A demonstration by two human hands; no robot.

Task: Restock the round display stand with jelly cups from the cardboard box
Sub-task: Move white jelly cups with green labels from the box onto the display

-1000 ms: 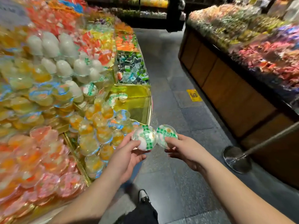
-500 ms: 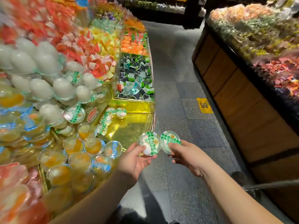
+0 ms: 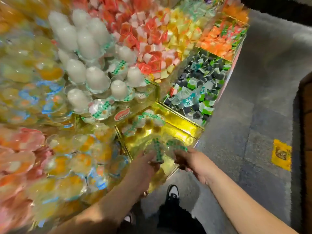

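The frame is blurred by motion. My left hand holds a clear jelly cup with a green-checked lid over a nearly bare gold compartment of the round display stand. My right hand holds a second such cup right beside the first. A few cups of the same kind lie at the back of that compartment. White jelly cups are piled above it. The cardboard box is not in view.
Orange and yellow jelly cups fill the bins to the left, dark and green wrapped sweets the bin to the right. Grey floor with a yellow sticker lies on the right. My shoe stands below the stand's edge.
Both hands have carried their cups from out over the floor leftward and forward, to above the gold compartment. The camera has swung down and toward the stand.
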